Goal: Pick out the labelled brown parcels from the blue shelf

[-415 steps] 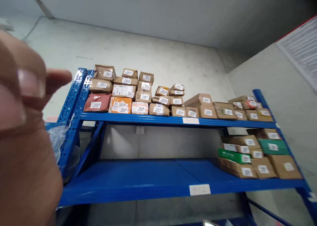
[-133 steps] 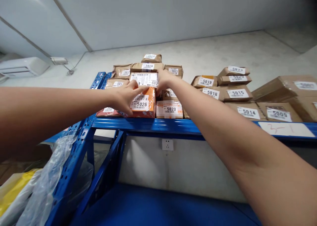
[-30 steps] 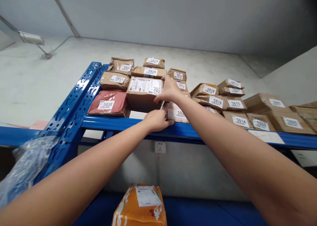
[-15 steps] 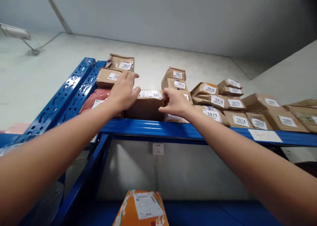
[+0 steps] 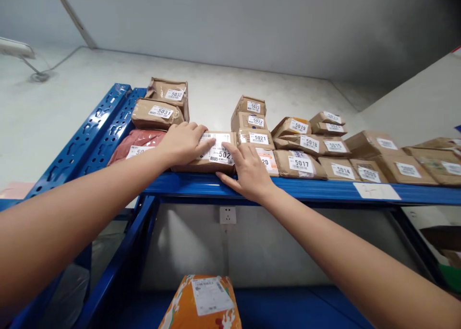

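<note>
Both my arms reach up to the top blue shelf (image 5: 295, 189). My left hand (image 5: 182, 144) lies flat, fingers stretched, on top of a brown parcel (image 5: 212, 158) whose white label reads 502-something. My right hand (image 5: 247, 170) rests open against that parcel's front right edge, fingers spread over the shelf lip. Left of the parcel lies a red parcel (image 5: 139, 141), with brown parcels 5031 (image 5: 156, 114) and 5032 (image 5: 171, 92) stacked on it. An orange parcel (image 5: 201, 302) lies on the lower shelf below my arms.
Several labelled brown parcels, such as 5021 (image 5: 256, 138), 5017 (image 5: 300, 163) and 5014 (image 5: 340, 169), fill the top shelf to the right. A blue perforated upright (image 5: 79, 144) stands at the left. A wall socket (image 5: 227, 215) sits under the shelf.
The brown parcel has tipped down to lie flat on the shelf. My left hand moved onto its top and my right hand let go of its side and opened against its front.
</note>
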`<move>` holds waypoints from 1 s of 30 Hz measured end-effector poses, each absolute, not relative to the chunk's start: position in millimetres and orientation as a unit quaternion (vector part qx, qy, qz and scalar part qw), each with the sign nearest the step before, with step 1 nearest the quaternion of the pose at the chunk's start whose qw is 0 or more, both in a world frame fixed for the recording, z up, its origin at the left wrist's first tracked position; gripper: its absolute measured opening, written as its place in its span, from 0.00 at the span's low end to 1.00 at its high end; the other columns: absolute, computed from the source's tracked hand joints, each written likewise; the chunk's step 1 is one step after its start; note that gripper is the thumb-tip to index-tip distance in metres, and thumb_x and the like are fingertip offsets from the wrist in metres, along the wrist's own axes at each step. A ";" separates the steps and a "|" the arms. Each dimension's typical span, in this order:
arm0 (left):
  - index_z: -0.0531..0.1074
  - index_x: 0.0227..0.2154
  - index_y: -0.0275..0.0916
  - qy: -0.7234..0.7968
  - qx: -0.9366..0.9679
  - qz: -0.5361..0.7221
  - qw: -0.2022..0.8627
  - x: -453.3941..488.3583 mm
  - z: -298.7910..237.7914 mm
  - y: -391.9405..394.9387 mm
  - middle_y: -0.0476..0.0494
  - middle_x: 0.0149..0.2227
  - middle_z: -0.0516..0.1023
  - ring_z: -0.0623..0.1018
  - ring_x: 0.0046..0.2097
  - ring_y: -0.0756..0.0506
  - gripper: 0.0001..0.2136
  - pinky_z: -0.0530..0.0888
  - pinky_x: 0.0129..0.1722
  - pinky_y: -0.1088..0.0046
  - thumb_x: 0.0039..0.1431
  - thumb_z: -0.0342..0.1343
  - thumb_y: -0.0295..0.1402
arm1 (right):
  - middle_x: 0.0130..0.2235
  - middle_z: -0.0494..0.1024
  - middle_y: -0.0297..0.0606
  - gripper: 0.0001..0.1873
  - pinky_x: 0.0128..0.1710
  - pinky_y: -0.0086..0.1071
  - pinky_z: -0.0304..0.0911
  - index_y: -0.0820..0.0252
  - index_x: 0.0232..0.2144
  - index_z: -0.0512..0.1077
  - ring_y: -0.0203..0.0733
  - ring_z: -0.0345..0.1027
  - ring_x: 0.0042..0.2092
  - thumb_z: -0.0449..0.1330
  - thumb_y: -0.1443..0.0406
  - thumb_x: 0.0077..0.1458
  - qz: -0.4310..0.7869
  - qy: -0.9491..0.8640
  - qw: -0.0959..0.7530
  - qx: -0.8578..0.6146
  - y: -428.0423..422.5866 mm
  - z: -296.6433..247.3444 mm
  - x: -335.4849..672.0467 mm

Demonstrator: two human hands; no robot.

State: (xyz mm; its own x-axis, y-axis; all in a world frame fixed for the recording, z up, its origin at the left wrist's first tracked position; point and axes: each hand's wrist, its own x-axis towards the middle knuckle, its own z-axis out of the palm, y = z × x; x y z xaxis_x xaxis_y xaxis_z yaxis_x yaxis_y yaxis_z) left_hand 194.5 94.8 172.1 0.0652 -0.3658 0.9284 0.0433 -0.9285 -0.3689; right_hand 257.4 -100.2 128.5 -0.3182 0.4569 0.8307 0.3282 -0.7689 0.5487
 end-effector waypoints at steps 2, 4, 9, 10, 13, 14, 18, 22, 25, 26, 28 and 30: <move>0.59 0.60 0.32 0.136 -0.696 -0.682 0.177 198.0 165.4 98.6 0.28 0.56 0.69 0.66 0.59 0.32 0.35 0.59 0.60 0.49 0.61 0.38 0.55 | 0.46 0.66 0.51 0.34 0.53 0.50 0.61 0.61 0.62 0.55 0.57 0.58 0.49 0.55 0.54 0.57 0.736 0.335 0.042 0.586 -100.7 120.2 255.8; 0.53 0.64 0.35 0.159 -0.682 -0.692 0.177 198.8 150.9 99.2 0.29 0.62 0.60 0.57 0.65 0.31 0.38 0.49 0.64 0.47 0.59 0.41 0.57 | 0.48 0.65 0.52 0.34 0.54 0.51 0.61 0.62 0.62 0.54 0.57 0.58 0.51 0.55 0.54 0.57 0.739 0.343 0.027 0.579 -106.1 101.5 252.1; 0.53 0.63 0.47 0.239 -0.626 -0.739 0.074 177.6 77.4 78.2 0.38 0.66 0.48 0.48 0.68 0.34 0.30 0.46 0.66 0.49 0.60 0.43 0.52 | 0.45 0.71 0.48 0.22 0.46 0.42 0.68 0.58 0.54 0.62 0.48 0.67 0.47 0.54 0.59 0.57 0.683 0.437 0.009 0.585 -153.4 11.0 247.4; 0.55 0.62 0.47 0.255 -0.613 -0.746 0.053 171.6 60.3 72.9 0.38 0.64 0.50 0.51 0.67 0.36 0.29 0.49 0.66 0.51 0.60 0.44 0.50 | 0.44 0.73 0.47 0.21 0.44 0.41 0.69 0.58 0.52 0.64 0.48 0.69 0.45 0.54 0.58 0.57 0.639 0.426 0.005 0.641 -168.4 -8.5 248.2; 0.61 0.57 0.47 0.254 -0.607 -0.752 -0.028 163.2 12.4 65.3 0.39 0.58 0.56 0.58 0.64 0.39 0.24 0.57 0.65 0.56 0.59 0.48 0.45 | 0.53 0.73 0.56 0.34 0.51 0.50 0.67 0.65 0.56 0.65 0.58 0.69 0.53 0.50 0.48 0.56 0.409 0.253 -0.049 0.875 -219.0 -53.4 252.4; 0.62 0.56 0.48 0.232 -0.625 -0.742 -0.065 165.6 -2.6 65.9 0.39 0.57 0.56 0.59 0.63 0.38 0.23 0.59 0.65 0.55 0.58 0.49 0.45 | 0.57 0.69 0.60 0.41 0.55 0.54 0.63 0.69 0.58 0.64 0.63 0.66 0.57 0.50 0.43 0.54 0.324 0.176 -0.072 0.927 -236.3 -62.8 253.8; 0.61 0.57 0.48 0.087 -0.757 -0.620 -0.188 195.4 -67.7 70.0 0.35 0.59 0.54 0.62 0.62 0.29 0.31 0.64 0.59 0.41 0.50 0.53 0.54 | 0.59 0.67 0.59 0.51 0.59 0.53 0.58 0.64 0.57 0.68 0.66 0.60 0.61 0.49 0.33 0.44 0.116 0.018 -0.129 0.985 -288.9 -80.6 258.3; 0.55 0.62 0.40 -0.039 -0.815 -0.548 -0.187 220.5 -136.8 48.6 0.22 0.64 0.44 0.52 0.66 0.19 0.44 0.61 0.55 0.30 0.43 0.59 0.54 | 0.53 0.73 0.59 0.50 0.55 0.55 0.61 0.67 0.52 0.70 0.69 0.66 0.55 0.62 0.40 0.34 0.024 0.056 -0.097 0.993 -296.2 -86.5 262.9; 0.48 0.64 0.37 -0.113 -0.805 -0.545 -0.205 224.5 -166.1 20.7 0.17 0.65 0.39 0.49 0.67 0.18 0.47 0.60 0.54 0.29 0.43 0.63 0.49 | 0.42 0.78 0.53 0.36 0.46 0.48 0.65 0.65 0.40 0.72 0.63 0.71 0.45 0.66 0.50 0.28 0.007 0.083 -0.111 0.990 -285.6 -86.1 267.4; 0.46 0.64 0.37 -0.132 -0.801 -0.544 -0.213 224.6 -169.7 13.2 0.17 0.66 0.38 0.48 0.67 0.18 0.48 0.60 0.54 0.29 0.43 0.63 0.49 | 0.38 0.78 0.50 0.30 0.42 0.46 0.66 0.63 0.34 0.71 0.60 0.72 0.42 0.66 0.52 0.28 -0.009 0.092 -0.124 0.988 -283.0 -84.8 268.9; 0.44 0.65 0.39 -0.162 -0.791 -0.545 -0.224 225.5 -170.0 4.6 0.19 0.66 0.37 0.48 0.66 0.17 0.50 0.59 0.55 0.29 0.42 0.63 0.51 | 0.31 0.75 0.43 0.21 0.34 0.40 0.64 0.59 0.26 0.66 0.53 0.70 0.36 0.65 0.56 0.27 -0.051 0.120 -0.164 0.978 -282.6 -82.0 270.5; 0.45 0.64 0.41 -0.182 -0.787 -0.539 -0.237 228.2 -165.5 4.2 0.24 0.64 0.40 0.51 0.65 0.19 0.50 0.59 0.58 0.34 0.41 0.64 0.52 | 0.28 0.71 0.37 0.21 0.26 0.35 0.61 0.57 0.26 0.63 0.47 0.67 0.32 0.63 0.63 0.23 -0.081 0.155 -0.223 0.959 -289.6 -83.2 268.9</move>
